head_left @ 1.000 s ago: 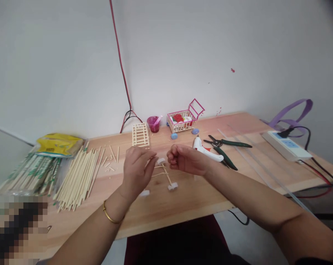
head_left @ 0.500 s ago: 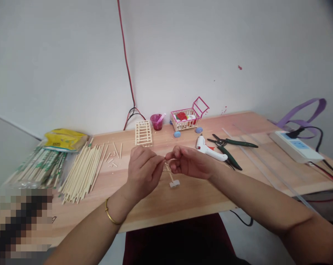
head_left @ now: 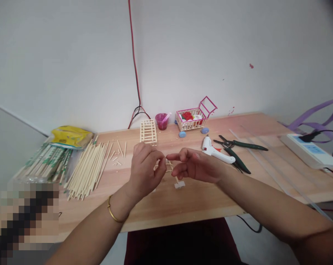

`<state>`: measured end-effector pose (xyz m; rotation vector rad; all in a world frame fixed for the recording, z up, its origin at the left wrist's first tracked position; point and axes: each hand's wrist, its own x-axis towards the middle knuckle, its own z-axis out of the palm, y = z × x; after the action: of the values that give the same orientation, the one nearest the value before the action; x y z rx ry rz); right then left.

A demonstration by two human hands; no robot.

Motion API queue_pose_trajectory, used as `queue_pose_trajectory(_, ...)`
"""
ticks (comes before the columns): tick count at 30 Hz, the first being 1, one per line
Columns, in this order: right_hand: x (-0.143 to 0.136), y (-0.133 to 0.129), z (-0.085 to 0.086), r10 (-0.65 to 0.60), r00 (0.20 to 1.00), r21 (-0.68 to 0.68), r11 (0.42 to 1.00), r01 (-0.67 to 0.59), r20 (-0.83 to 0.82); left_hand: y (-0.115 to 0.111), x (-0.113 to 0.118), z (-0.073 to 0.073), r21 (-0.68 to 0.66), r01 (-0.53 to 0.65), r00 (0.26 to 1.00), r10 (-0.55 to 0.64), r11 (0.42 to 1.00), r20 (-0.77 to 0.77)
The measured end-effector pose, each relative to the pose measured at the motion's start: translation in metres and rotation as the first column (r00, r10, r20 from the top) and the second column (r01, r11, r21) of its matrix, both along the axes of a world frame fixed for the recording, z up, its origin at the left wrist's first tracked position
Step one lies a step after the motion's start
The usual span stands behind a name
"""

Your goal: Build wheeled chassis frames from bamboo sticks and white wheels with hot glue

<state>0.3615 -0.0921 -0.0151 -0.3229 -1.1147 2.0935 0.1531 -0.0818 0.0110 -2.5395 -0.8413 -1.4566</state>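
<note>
My left hand (head_left: pixel 147 165), with a gold bangle on its wrist, is closed in a pinch over the middle of the wooden table. What its thumb and forefinger hold, if anything, is too small to make out. Facing it, my right hand (head_left: pixel 195 165) has its fingers apart, its forefinger stretched almost to the left fingertips. Below and behind both hands lies a small frame of thin sticks (head_left: pixel 169 166), partly covered by them. A white block (head_left: pixel 179 184) sits at the near end of one of its sticks.
A stick rack (head_left: pixel 148 132), a purple cup (head_left: pixel 162 122) and a miniature cart (head_left: pixel 192 119) stand along the wall. At right lie a white glue gun (head_left: pixel 217 152), green-handled pruners (head_left: pixel 242 154), clear glue sticks (head_left: pixel 268 169) and a power strip (head_left: pixel 310 149). Bare sticks (head_left: pixel 87 169) and a yellow packet (head_left: pixel 69 137) are left.
My right fingers have spread and drawn slightly away from the left fingertips, which stay pinched. The whole view has shifted a little, so the table's things appear farther right.
</note>
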Motion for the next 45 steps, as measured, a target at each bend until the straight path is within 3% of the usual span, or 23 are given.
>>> queue_pose_trajectory(4, 0.000, 0.000, 0.002, -0.011, 1.000, -0.023, 1.000, 0.012, 0.017, 0.001, 0.000, -0.001, -0.034, 0.004, 1.000, -0.003, 0.999, 0.020)
queue_pose_trajectory(10, 0.000, 0.000, 0.005, -0.017, 1.000, -0.045, 0.999, 0.017, -0.007, 0.001, 0.000, -0.001, -0.197, 0.088, 0.995, -0.078, 0.976, 0.058)
queue_pose_trajectory(21, 0.003, 0.004, 0.001, -0.067, 0.998, -0.029, 0.997, 0.067, -0.017, 0.002, -0.002, -0.002, -0.257, 0.163, 0.984, -0.137, 0.953, 0.114)
queue_pose_trajectory(31, 0.002, 0.004, 0.002, -0.073, 0.997, -0.046, 0.996, 0.073, 0.008, 0.005, -0.002, -0.007, -0.140, 0.124, 0.992, -0.121, 0.982, 0.035)
queue_pose_trajectory(35, 0.003, 0.004, 0.001, -0.099, 0.992, 0.116, 0.989, 0.090, 0.073, 0.006, -0.003, -0.005, -0.168, 0.128, 0.992, -0.125, 0.977, 0.026)
queue_pose_trajectory(38, 0.004, 0.000, 0.004, -0.180, 0.968, 0.355, 0.928, 0.110, 0.172, 0.008, -0.003, -0.003, -0.174, 0.088, 0.996, -0.092, 0.981, -0.014)
queue_pose_trajectory(40, 0.003, -0.005, 0.007, -0.267, 0.924, 0.546, 0.834, 0.079, 0.275, 0.009, -0.002, -0.003, -0.165, 0.039, 0.998, -0.047, 0.985, -0.044)
queue_pose_trajectory(43, 0.000, -0.012, 0.012, -0.412, 0.844, 0.765, 0.643, 0.004, 0.342, 0.010, -0.002, -0.004, -0.140, -0.036, 0.998, 0.029, 0.989, -0.048)
queue_pose_trajectory(45, -0.002, -0.013, 0.012, -0.423, 0.840, 0.794, 0.608, -0.015, 0.340, 0.010, -0.002, -0.004, -0.136, -0.057, 0.998, 0.053, 0.989, -0.030)
